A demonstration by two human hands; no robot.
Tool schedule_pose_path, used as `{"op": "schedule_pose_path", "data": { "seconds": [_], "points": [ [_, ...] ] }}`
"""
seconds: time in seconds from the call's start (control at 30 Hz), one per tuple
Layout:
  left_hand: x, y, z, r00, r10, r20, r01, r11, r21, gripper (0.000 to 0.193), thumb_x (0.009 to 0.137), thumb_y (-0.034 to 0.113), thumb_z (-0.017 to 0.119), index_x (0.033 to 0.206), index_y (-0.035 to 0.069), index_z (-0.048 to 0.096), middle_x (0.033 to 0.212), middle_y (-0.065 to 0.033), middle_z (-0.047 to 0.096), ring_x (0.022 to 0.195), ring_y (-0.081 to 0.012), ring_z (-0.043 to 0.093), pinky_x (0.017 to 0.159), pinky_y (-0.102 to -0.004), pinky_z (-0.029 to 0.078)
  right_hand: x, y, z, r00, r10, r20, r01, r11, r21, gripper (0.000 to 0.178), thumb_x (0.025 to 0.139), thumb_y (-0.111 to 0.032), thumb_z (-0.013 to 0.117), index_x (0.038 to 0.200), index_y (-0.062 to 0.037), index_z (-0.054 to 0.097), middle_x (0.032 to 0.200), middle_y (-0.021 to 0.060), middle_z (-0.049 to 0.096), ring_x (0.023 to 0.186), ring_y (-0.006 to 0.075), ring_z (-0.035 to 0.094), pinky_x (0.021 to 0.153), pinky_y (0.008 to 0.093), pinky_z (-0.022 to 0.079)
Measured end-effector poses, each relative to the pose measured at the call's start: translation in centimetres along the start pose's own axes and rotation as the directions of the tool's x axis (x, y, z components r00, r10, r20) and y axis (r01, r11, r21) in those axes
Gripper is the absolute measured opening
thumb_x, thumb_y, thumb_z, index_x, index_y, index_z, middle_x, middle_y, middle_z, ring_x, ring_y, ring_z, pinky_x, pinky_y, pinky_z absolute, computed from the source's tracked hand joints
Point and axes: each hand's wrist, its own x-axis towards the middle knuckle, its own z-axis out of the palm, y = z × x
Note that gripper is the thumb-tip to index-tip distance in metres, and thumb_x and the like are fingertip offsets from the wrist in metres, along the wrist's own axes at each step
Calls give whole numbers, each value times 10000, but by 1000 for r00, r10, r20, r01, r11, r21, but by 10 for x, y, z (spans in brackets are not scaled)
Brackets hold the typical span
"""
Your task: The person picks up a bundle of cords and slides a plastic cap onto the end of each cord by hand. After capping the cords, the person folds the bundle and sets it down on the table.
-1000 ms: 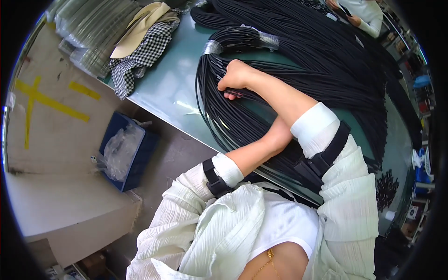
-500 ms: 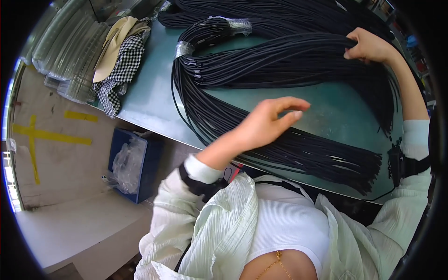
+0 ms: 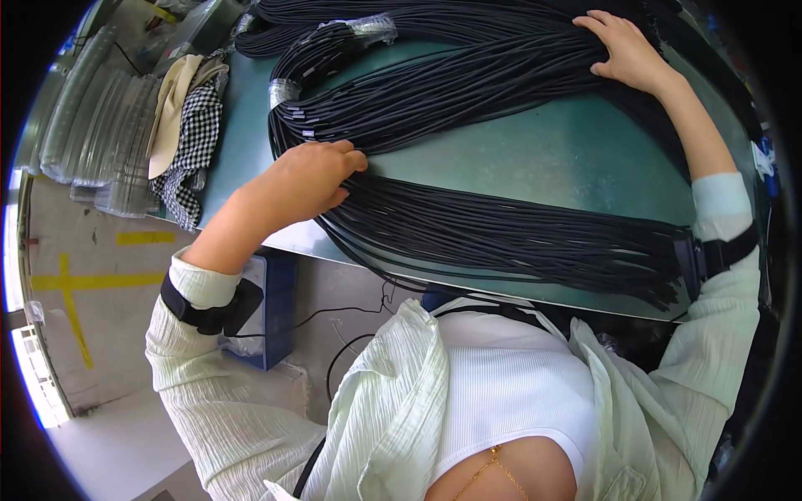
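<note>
A large bundle of black cables (image 3: 501,225) curves in a U across the green tabletop, its loose ends at the right near the front edge. My left hand (image 3: 309,179) lies over the bend at the left, with curled fingers closed on the cables. At the far right, my right hand (image 3: 631,58) rests on the upper run of the bundle, fingers and thumb spread apart. Clear plastic wrap (image 3: 284,92) binds the bundle near its left bend, and small pale labels (image 3: 309,134) show just below. The cables under both palms are hidden.
More black cable coils (image 3: 468,17) lie along the back of the green table (image 3: 518,159). At the left are stacked clear plastic trays (image 3: 100,125), a beige cap (image 3: 171,117) and a checked cloth (image 3: 199,125). A blue bin (image 3: 280,309) stands below the table's front edge.
My left hand has moved left from above the lower cables onto the bend. My right hand has loosened from a grip to spread fingers. The view has shifted somewhat.
</note>
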Motion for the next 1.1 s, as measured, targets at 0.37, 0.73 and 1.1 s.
{"op": "schedule_pose_path", "data": {
  "seconds": [0.37,0.73,1.1],
  "points": [
    [44,25,5,984,165,-71,-154,979,137,315,716,74,686,970,31,505,888,-104,574,870,-292,599,728,-374,497,-156,-19,-64,954,232,191,-300,782,547,320,843,-105,602,1159,-80,556,1339,83,461,1239,255,448,1025,334,343],
    [195,187,15,908,367,-201,-338,927,164,338,708,146,729,933,24,509,870,-132,590,812,-299,627,694,-377,520,-321,61,-66,750,659,58,-552,574,604,201,872,-91,592,1065,-43,615,1228,46,540,1078,144,528,890,264,415],
    [290,308,7,925,314,-214,-296,948,113,262,752,183,696,893,18,549,945,-156,613,843,-303,638,732,-375,526,-399,83,-39,578,801,155,-719,410,561,118,834,-49,632,952,-38,629,933,-1,578,773,118,562,659,247,442]
  ]
}}
